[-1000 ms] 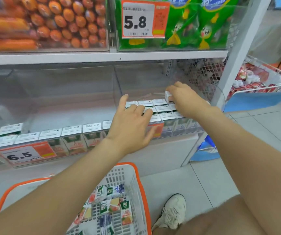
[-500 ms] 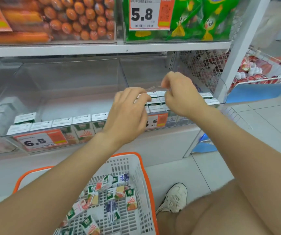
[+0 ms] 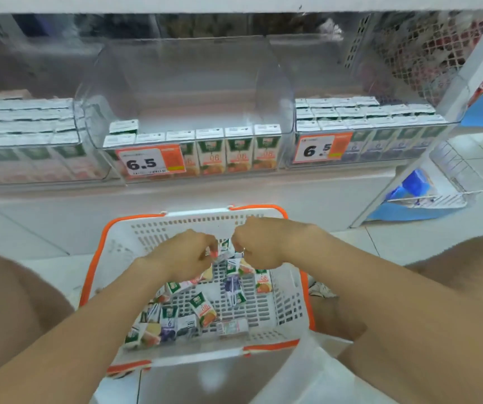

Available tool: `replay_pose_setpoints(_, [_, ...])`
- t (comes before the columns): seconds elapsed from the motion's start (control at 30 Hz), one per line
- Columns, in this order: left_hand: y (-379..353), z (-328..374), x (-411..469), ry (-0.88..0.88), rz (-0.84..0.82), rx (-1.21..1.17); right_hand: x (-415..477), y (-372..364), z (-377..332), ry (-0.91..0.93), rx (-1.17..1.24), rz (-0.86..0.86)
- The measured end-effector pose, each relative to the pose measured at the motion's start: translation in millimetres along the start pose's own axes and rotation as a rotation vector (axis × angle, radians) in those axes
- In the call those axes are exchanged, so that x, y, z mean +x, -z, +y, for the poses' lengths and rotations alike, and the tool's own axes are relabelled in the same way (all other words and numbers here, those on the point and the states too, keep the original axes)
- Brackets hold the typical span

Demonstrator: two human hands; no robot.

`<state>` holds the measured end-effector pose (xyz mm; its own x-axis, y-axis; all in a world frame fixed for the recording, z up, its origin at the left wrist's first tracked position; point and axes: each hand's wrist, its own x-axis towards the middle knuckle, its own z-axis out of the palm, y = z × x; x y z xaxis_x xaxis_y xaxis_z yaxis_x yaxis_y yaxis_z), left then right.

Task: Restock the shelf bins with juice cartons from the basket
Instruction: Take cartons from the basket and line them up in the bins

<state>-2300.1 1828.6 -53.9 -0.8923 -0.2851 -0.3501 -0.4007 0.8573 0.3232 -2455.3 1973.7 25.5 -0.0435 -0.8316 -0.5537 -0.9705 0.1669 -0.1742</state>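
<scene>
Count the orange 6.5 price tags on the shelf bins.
2: a price tag on the middle bin, another price tag on the right bin. The left bin is cropped, so another may be hidden.

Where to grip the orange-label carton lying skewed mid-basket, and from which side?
Grip the orange-label carton across its two long sides, mid-length, coming straight down. It appears to lie broad face up on the basket floor, skewed, green end up-left. Bare floor on its right gives finger room. The purple carton sits close on its left, so probably place that finger last.
</scene>
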Motion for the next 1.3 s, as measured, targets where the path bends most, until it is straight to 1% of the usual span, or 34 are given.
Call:
replay_pose_setpoints(0.13, [-51.9,-26.9,3.1,0.105,-0.129,-0.052,35.4,-39.8,-2.4,-0.036,-0.02,-0.062])
replay_pose_setpoints(0.3, [-107.3,-49.8,9.6,0.18,-0.369,-0.089,77.5,-90.4,4.5,-0.066,0.048,-0.115])
replay_pose_setpoints(0.4, [-134.9,-60.5,3.7,0.199,-0.478,-0.083,97.8,-134.3,1.2,-0.048,0.101,-0.219])
replay_pose_setpoints(0.5, [-156.0,-68.3,-3.3,0.22,-0.529,-0.081,110.1,-168.0,-11.5,-0.014,0.113,-0.312])
replay_pose_setpoints(0.57, [-169.2,-70.6,-5.2,0.235,-0.523,-0.087,116.5,-180.7,-20.4,0.033,0.082,-0.318])
replay_pose_setpoints(0.7, [-186.0,-77.0,-3.6,0.244,-0.458,-0.112,125.1,-196.6,-35.2,0.128,-0.025,-0.323])
replay_pose_setpoints(0.77, [-186.4,-82.5,-3.4,0.241,-0.437,-0.132,127.8,-204.5,-38.4,0.134,-0.056,-0.307])
replay_pose_setpoints(0.9, [-182.1,-95.2,-5.9,0.279,-0.425,-0.218,130.9,-214.2,-36.1,0.083,-0.058,-0.289])
replay_pose_setpoints(1.0, [-175.7,-96.2,-6.3,0.293,-0.439,-0.302,125.3,-206.0,-36.9,0.051,-0.03,-0.284])
replay_pose_setpoints(1.07, [-169.0,-92.0,-6.1,0.293,-0.412,-0.376,123.5,-197.7,-32.1,0.002,-0.008,-0.273])
replay_pose_setpoints(1.2, [-146.0,-82.0,-10.0,0.308,-0.309,-0.531,120.6,-170.0,-18.3,-0.109,0.225,-0.218])
replay_pose_setpoints(1.3, [-120.9,-76.6,-14.3,0.333,-0.195,-0.654,110.8,-140.2,-12.1,-0.135,0.421,-0.137])
